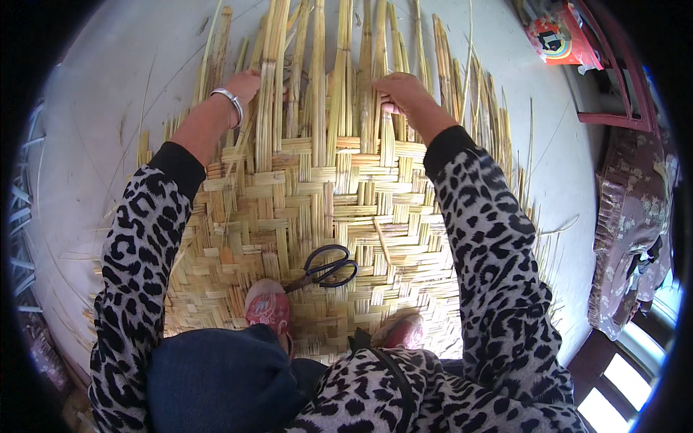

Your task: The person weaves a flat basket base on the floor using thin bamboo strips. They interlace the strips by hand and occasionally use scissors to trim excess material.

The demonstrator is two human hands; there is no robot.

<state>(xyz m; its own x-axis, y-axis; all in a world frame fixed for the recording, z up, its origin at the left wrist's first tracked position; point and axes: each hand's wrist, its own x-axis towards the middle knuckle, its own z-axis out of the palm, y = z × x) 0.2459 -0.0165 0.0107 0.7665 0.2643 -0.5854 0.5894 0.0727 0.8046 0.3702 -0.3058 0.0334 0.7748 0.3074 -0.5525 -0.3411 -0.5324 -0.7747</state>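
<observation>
Head cam view, looking straight down at where I'm crouched on the woven reed mat (pixel 317 209), which fills the middle of the frame. My left hand (pixel 244 85) is up around 11 o'clock, fingers curled over a bundle of loose upright reeds (pixel 268 79) at the mat's unfinished edge, silver bracelet (pixel 229 99) on the wrist. My right hand (pixel 401 92) is at about 1 o'clock, closed in a pinch on another few reed strips (pixel 375 72), thumb tucked under. The two hands are well apart, with several free strands standing between them.

Black-handled scissors (pixel 326 268) lie flat on the finished weave at roughly 6 o'clock, just beside my left shoe (pixel 267 307), blades pointing toward it. My right shoe (pixel 401 332) is a bit further down at 5 o'clock. The pale floor (pixel 108 108) shows all around the mat. Off at 3 o'clock there's a patterned cloth (pixel 632 216), and at 1 o'clock by the rim an orange packet (pixel 552 36) leaning near a dark red frame (pixel 613 79).
</observation>
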